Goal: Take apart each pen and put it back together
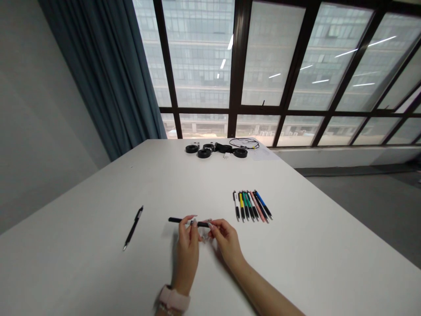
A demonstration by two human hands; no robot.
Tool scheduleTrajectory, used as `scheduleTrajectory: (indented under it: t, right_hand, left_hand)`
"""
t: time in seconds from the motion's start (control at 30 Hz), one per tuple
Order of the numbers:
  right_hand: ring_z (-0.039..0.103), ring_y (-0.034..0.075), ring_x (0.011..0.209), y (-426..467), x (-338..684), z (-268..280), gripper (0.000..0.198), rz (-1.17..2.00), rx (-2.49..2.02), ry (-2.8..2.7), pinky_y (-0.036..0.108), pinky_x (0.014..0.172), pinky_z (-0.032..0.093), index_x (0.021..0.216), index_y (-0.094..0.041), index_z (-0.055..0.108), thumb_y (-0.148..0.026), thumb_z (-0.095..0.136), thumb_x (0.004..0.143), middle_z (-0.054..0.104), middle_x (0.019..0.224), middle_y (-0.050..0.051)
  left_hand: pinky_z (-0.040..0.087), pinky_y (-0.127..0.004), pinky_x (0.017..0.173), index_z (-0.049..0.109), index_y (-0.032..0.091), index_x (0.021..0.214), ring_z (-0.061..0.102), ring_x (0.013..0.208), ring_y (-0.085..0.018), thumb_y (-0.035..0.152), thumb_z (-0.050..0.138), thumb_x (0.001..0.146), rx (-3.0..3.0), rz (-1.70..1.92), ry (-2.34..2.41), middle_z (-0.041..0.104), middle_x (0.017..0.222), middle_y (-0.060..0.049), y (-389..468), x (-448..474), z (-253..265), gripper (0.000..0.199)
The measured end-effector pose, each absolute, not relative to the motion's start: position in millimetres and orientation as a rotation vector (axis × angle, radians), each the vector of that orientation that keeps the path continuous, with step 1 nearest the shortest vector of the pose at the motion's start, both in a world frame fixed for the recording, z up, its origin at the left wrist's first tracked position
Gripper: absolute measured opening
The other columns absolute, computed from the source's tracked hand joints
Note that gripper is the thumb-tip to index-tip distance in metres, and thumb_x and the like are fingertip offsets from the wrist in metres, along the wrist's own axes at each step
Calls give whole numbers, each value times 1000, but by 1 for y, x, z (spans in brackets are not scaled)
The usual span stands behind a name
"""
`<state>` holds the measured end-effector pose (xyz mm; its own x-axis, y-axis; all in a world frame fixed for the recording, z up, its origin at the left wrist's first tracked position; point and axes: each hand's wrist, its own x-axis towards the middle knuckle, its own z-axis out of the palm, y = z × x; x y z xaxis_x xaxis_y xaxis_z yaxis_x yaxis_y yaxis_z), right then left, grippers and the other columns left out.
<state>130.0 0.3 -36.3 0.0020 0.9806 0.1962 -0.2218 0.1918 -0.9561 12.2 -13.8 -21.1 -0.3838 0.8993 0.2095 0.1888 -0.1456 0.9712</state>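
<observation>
One black pen (200, 224) is hovering just above the bench (98, 281), roughly level; the left hand (188, 248) is grasping it near the middle, the right hand's (229, 245) fingers are pinching its right end. Another black pen (133, 228) is lying to the left, assorted pens (250, 206) are lying side by side to the right, and black coils (225, 149) are resting farther off.

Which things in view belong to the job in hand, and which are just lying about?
In the job, it seems:
- black pen-like item, held by left hand and right hand
- row of pens, right
- single black pen, left

Probably just lying about:
- black coils, at the far end
- looped cable near them
</observation>
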Motion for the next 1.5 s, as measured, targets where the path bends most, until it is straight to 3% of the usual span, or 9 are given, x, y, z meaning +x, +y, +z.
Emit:
scheduleTrajectory:
  t: [0.27, 0.5, 0.7, 0.87, 1.03, 1.13, 1.23, 1.5]
  right_hand:
    - [61, 16, 60, 0, 130, -34, 31, 1193, -913, -1116, 27, 60, 48, 85, -20, 72, -51, 69, 83, 68, 66, 1]
    - [55, 15, 55, -1, 131, -33, 33, 1174, -965, -1146, 26, 56, 44, 85, -20, 75, -51, 67, 84, 65, 61, -1]
    - [60, 19, 73, 0, 136, -31, 24, 970, -1026, -1242, 28, 68, 47, 86, -23, 79, -44, 68, 84, 71, 79, 4]
    - [62, 19, 73, 2, 134, -34, 19, 965, -998, -1144, 30, 72, 50, 88, -21, 76, -39, 73, 79, 71, 78, 3]
    - [67, 22, 87, 1, 134, -32, 23, 1000, -928, -1165, 34, 82, 52, 93, -24, 78, -42, 67, 85, 75, 92, 7]
    - [69, 23, 82, 3, 133, -32, 29, 1107, -925, -1065, 35, 80, 54, 93, -23, 78, -47, 74, 78, 77, 90, 7]
    - [67, 22, 71, 6, 134, -34, 36, 1182, -952, -1029, 34, 72, 53, 86, -19, 78, -53, 75, 74, 75, 75, 6]
    - [56, 16, 59, 5, 137, -30, 44, 1114, -1063, -1125, 27, 61, 44, 65, -17, 69, -59, 68, 78, 63, 58, 1]
  left_hand:
    - [46, -27, 54, 55, 19, 115, 57, 52, -17, 62, 44, 90, 1228, 1580, 1559, 56, 58, 5, -14, 13, -20, 51]
    - [46, -28, 57, 54, 20, 121, 56, 53, -17, 60, 43, 92, 1267, 1533, 1575, 53, 57, 7, -15, 11, -22, 50]
    - [46, -27, 53, 52, 21, 115, 55, 50, -15, 62, 48, 89, 1197, 1584, 1502, 52, 55, 8, -14, 14, -22, 49]
    - [44, -23, 48, 45, 23, 110, 55, 52, -12, 55, 69, 78, 1150, 1580, 1393, 60, 67, 6, -9, 16, -22, 51]
    - [43, -21, 47, 44, 23, 108, 55, 51, -12, 54, 72, 74, 1091, 1652, 1382, 62, 66, 6, -6, 16, -23, 55]
    - [44, -22, 49, 45, 22, 108, 58, 54, -13, 54, 71, 75, 1093, 1655, 1402, 64, 68, 4, -6, 15, -25, 53]
    - [45, -24, 52, 46, 23, 106, 58, 56, -13, 55, 69, 78, 1140, 1634, 1436, 64, 68, 4, -6, 13, -27, 49]
    - [43, -24, 51, 44, 24, 101, 57, 54, -14, 55, 63, 83, 1247, 1589, 1490, 61, 63, 6, -8, 13, -29, 41]
